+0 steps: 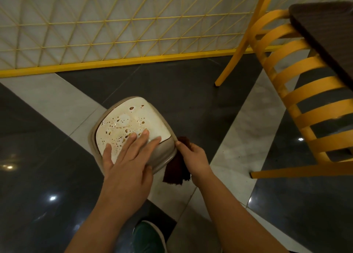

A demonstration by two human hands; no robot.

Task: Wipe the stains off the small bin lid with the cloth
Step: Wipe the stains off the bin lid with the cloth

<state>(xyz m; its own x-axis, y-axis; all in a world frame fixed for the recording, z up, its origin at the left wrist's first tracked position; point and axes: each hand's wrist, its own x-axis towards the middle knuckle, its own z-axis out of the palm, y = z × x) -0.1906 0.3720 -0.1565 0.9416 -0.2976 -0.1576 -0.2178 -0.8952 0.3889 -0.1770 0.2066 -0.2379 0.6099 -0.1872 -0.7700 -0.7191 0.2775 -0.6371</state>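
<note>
- Small bin lid [133, 117], white w/ beige rim, sits on the bin [162, 157] on the floor, centre of view; brown stains [122, 127] dotted over most of its top, biggest blobs toward far edge.
- Left hand [127, 157] lies flat on the near part of the lid, fingers straight & spread, palm down, covering the near-right corner; holds nothing.
- Right hand [194, 157] just beside the bin's right side, fingers curled round a dark brown cloth [176, 168]; cloth hangs down from the fist against the bin wall, not on the lid.
- Around: yellow slatted chair [298, 92] to the right, its near leg on the floor well apart from the bin; dark table top [324, 29] at upper right, above the chair back.
- Yellow wire-grid partition [107, 23] runs across the far side, its yellow base bar meeting the floor behind the bin.
- Green shoe [147, 237] w/ pale sole at bottom centre, between the forearms.
- In the way: only the left hand itself covers part of the stained top; chair & partition don't touch the bin.
- Floor [47, 176]: glossy dark tiles crossed by pale marble-like strips; bin stands where a pale strip meets dark tile. Ceiling lights reflect as bright spots. Indoor, dim warm light.
</note>
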